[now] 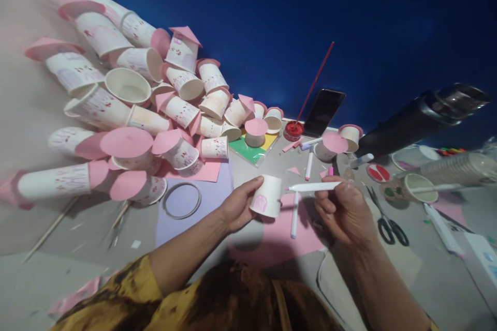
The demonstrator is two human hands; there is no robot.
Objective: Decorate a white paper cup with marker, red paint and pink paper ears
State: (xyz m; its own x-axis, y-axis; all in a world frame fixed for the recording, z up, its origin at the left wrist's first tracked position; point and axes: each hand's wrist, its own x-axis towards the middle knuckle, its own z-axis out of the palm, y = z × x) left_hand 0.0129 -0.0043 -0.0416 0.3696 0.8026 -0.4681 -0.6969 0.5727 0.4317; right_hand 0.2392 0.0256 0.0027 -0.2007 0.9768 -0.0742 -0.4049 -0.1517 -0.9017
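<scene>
A white paper cup (pixel 272 191) with a pink drawn shape on its side is held upside down in my left hand (pixel 239 204), its narrower end up. Fingers of my right hand (pixel 344 209) close round a white marker (pixel 312 186), whose purplish tip points left and lies just beside the cup; I cannot tell whether it touches. Below lie a pink paper sheet (pixel 281 240) and another white marker (pixel 294 217). A lilac sheet (pixel 174 230) with a grey ring (pixel 181 200) on it is to the left of my left hand.
Many decorated paper cups with pink paper tops (pixel 126 142) are piled at the left. Black-handled scissors (pixel 388 222), a phone (pixel 324 111), a red incense-like stick in a holder (pixel 293 130) and a black cylinder (pixel 415 116) stand or lie at the back and right.
</scene>
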